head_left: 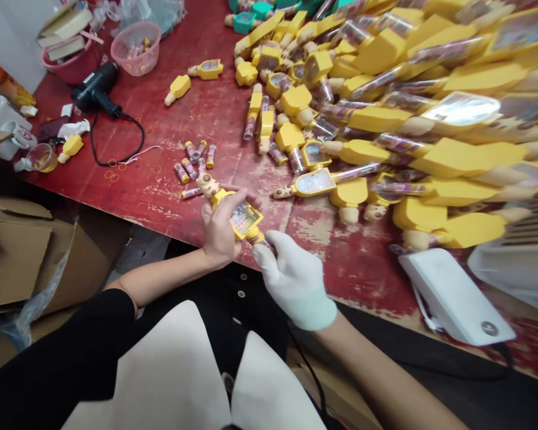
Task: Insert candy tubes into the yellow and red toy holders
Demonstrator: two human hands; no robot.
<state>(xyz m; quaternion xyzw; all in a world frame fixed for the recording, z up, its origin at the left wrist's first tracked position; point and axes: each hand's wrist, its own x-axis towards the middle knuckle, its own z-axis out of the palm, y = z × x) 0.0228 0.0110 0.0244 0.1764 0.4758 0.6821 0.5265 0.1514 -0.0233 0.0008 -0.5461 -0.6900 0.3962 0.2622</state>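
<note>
My left hand point(219, 227), bare, grips a yellow plastic toy point(244, 218) with a shiny transparent window and a speckled tan animal-shaped end. My right hand point(293, 280), in a white glove, pinches the toy's lower tan end. A small group of candy-filled tubes point(195, 164) lies just beyond my hands on the worn red worktable point(161, 191). Further right, a large heap of similar yellow toys point(385, 113) and transparent tubes spreads to the far edge of view, its nearest pieces a short way from my gloved hand.
A black heat gun point(96, 86) with its cord lies at the table's left, near a pink basket point(135, 49). A white device point(452, 295) sits at the near right edge. Open cardboard boxes point(22, 257) stand below the table's left side.
</note>
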